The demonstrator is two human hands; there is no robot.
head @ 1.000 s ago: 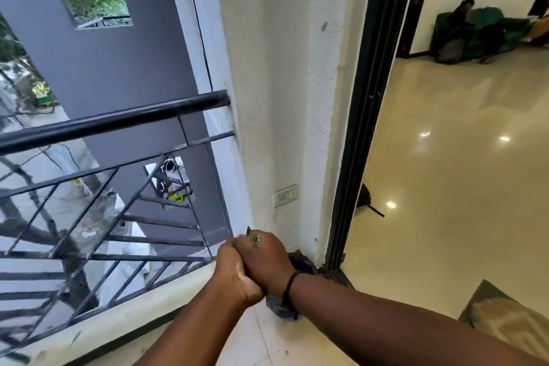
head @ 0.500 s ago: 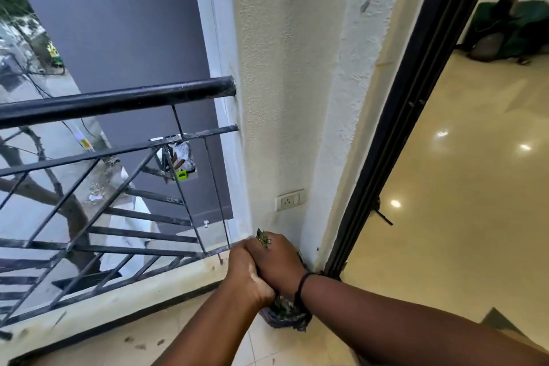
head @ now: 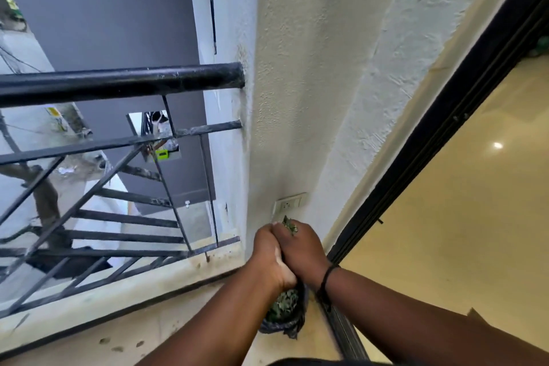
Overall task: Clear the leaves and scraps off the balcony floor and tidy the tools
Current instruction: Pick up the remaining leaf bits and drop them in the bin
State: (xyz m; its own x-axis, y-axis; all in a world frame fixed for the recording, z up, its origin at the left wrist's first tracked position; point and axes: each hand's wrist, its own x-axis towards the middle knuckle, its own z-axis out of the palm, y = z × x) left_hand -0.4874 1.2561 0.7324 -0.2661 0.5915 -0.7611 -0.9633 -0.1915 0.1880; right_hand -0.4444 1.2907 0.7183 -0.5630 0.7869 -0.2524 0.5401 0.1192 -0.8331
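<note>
We have both hands pressed together in front of the wall corner: left hand [head: 271, 258] and right hand [head: 300, 249], cupped against each other, fingers curled around a wad of leaves [head: 289, 224]. Only a small green tuft shows, poking out at 12 o'clock from the right hand's knuckles; the rest is hidden inside the grip.

Key relation: the black bag [head: 285, 315] sits directly under the hands, at 6 o'clock from the grip, mouth up, on the balcony floor [head: 184, 333] in the corner between wall and door track [head: 344, 333]. It's already partly full of green scraps. Both hands are about equally near it; the left wrist covers the bag's upper rim. Our read: the load just has to go straight down, no sideways travel. The bag's mouth looks narrow, so spill onto the floor is the risk.

Count: two hands, one bag, one held wad, one wristband [head: 325, 279] on the right wrist. A few dark specks on the floor at 8 o'clock from the bag, roughly three or four; can't tell if leaves or stains. No tools in view.

Railing [head: 118, 83] at 10 o'clock, wall socket [head: 289, 203] just above the hands.
</note>
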